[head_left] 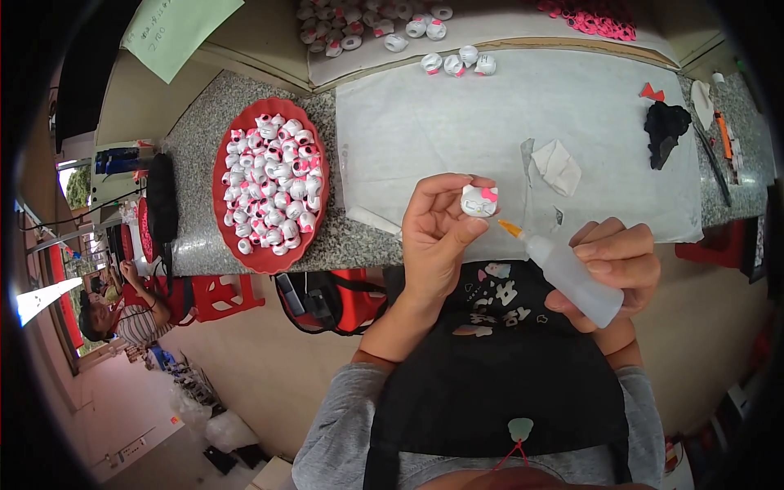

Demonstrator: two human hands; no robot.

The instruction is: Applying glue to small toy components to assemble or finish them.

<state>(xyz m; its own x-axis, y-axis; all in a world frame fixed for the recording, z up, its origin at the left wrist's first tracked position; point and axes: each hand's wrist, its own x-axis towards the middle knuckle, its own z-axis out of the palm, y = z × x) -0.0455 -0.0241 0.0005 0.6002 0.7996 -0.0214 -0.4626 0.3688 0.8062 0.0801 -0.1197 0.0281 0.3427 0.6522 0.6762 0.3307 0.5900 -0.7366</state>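
Note:
Between the thumb and fingers of my left hand [438,233] is a small white cat-head figure [479,201] with a pink bow, held up over the table's near edge. My right hand [616,265] is wrapped round a translucent white squeeze bottle [576,280]. The bottle is tilted, and its orange nozzle tip [510,228] points up and left, close to the lower right of the figure. Whether the tip touches the figure I cannot tell. Left of my hands, a red scalloped tray [220,192] holds many similar white and pink figures.
White paper [425,122] covers the worktop, with a crumpled tissue [557,167] on it. Several white pieces [457,64] stand by the back shelf, near pink rings [588,18]. At right lie a black cloth [665,133] and an orange-handled tool [723,135]. Another person [139,314] sits far left.

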